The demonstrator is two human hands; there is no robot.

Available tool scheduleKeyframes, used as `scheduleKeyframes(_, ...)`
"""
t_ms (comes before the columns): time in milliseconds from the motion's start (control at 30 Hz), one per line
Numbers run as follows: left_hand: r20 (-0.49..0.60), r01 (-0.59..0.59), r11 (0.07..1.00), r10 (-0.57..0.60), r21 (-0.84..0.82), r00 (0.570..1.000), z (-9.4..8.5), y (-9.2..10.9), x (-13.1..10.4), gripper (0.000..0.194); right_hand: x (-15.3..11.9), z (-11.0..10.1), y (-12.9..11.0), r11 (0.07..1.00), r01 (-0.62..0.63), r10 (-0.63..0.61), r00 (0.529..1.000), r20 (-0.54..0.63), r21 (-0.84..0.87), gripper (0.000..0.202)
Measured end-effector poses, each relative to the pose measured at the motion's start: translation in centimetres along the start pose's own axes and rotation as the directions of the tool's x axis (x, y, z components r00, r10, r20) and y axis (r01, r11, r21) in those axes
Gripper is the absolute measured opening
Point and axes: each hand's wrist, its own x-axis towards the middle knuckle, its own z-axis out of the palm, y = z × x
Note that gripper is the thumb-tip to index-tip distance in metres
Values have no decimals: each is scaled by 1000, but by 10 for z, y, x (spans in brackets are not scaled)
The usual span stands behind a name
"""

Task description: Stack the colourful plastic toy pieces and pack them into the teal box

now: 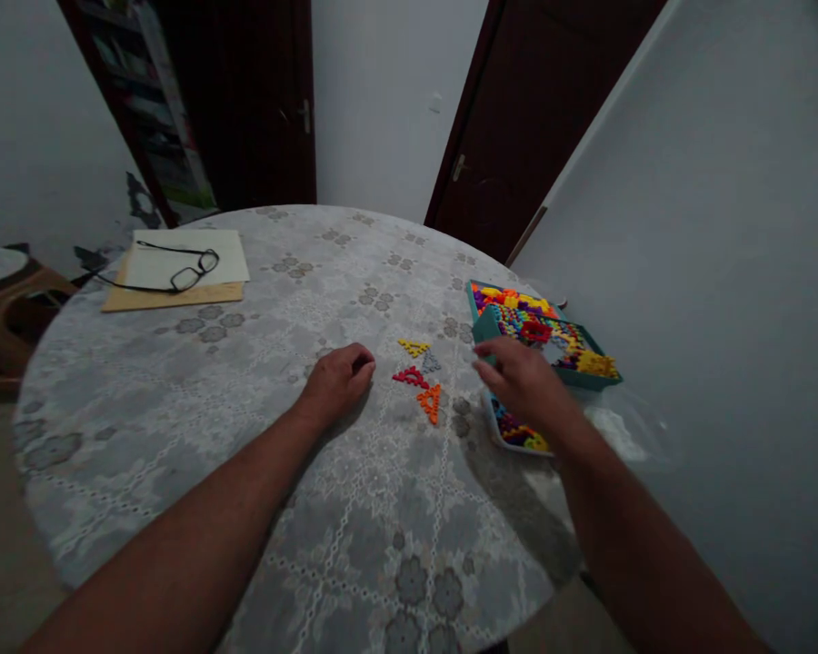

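Note:
My left hand (339, 381) rests on the tablecloth with its fingers curled in, and nothing shows in it. Just right of it lie several small plastic triangle pieces: a yellow triangle (414, 347), a grey triangle (431, 362), a red triangle (412, 377) and an orange triangle (430, 402). My right hand (516, 374) is over the near left side of the toy-piece containers, thumb and fingertips slightly apart, holding nothing visible. Beneath it, a teal tray (489, 323) of colourful pieces sits above a white-rimmed box (494, 427), partly covered by my hand and forearm.
A round table (273, 509) wears a grey patterned cloth. Eyeglasses (185, 278) lie on white paper (228, 250) over a tan sheet (211, 293) at the left. Clear plastic (627, 431) lies beside the containers, near the right wall (736, 272). A wooden stool (34, 300) stands left.

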Motion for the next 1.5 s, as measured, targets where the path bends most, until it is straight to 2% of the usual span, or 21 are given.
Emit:
scheduleKeyframes(67,19,-33,999,33,26,999,2,-1,0,13,-12,21,-37,999,38,-41,986,160,22,35)
scheduleKeyframes(133,43,-81,996,79,44,996,4,-2,-2,13,-16,41,-63,999,-12,23,962,273,-39,46)
scheduleKeyframes(233,77,-156,986,151,56,985,6,-2,-5,15,-11,60,-80,988,-90,133,915,381,-129,49)
scheduleKeyframes(367,202,-229,970,209,85,957,5,7,-14,18,-5,64,-75,977,-144,198,885,422,-156,37)
scheduleKeyframes(500,352,-289,950,232,118,907,3,23,-24,20,-7,62,-63,989,-130,145,871,469,-64,18)
scheduleKeyframes(667,425,-332,932,244,146,872,3,33,-30,26,-14,62,-55,990,-138,136,882,451,-28,19)
scheduleKeyframes(833,435,-324,936,236,138,869,1,35,-29,25,-21,56,-48,993,-78,24,876,481,92,24)
scheduleKeyframes(967,428,-331,938,258,104,866,-1,36,-28,22,-22,53,-43,985,-73,-10,877,480,155,20)
scheduleKeyframes(1067,421,-338,938,278,75,863,-1,34,-27,20,-22,52,-47,980,-86,-14,868,496,179,16)
scheduleKeyframes(1167,418,-327,945,288,25,862,0,30,-24,23,-21,56,-55,981,-67,-28,882,470,184,14)
scheduleKeyframes(1333,413,-283,959,264,-17,872,0,24,-20,30,-23,63,-57,973,-36,-62,911,409,226,30)
scheduleKeyframes(1500,418,-249,968,236,-25,877,-2,25,-19,36,-27,64,-47,964,13,-127,897,422,264,36)
